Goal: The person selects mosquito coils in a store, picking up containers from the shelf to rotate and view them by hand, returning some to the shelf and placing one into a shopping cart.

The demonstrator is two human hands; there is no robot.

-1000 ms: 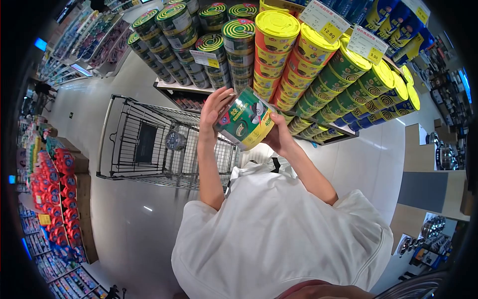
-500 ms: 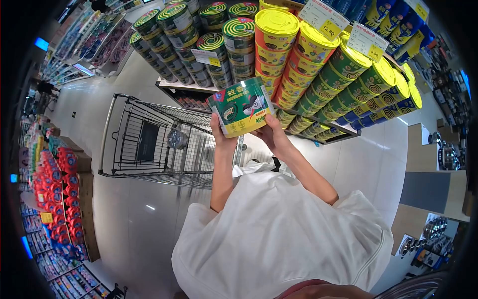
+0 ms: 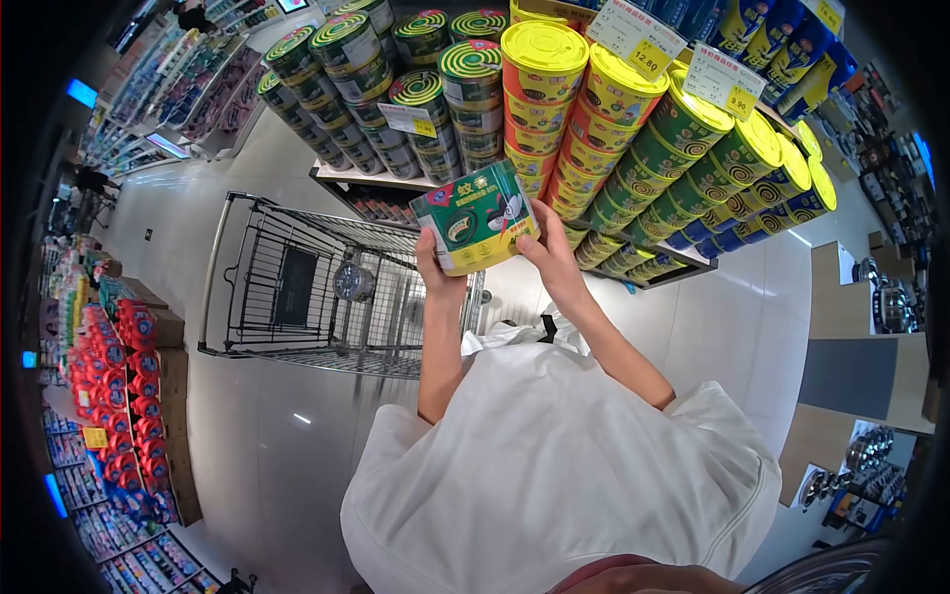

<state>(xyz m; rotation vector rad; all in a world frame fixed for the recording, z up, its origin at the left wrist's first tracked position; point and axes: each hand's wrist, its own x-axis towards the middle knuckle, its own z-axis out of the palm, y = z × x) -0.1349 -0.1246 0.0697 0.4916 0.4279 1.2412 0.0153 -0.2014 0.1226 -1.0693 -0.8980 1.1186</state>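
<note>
Green, glossy, rounded container (image 3: 473,223) between bare fingers (image 3: 535,249)

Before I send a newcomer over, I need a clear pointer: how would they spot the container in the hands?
Find the wire shopping cart, then the stacked tins beside it. In front of those, the left hand and right hand hold the container. Green above, yellow below, with cartoon swirl eyes, it is held, not stacked.

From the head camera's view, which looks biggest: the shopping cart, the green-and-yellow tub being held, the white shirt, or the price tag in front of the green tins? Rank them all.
1. White shirt
2. Shopping cart
3. Green-and-yellow tub
4. Price tag
</note>
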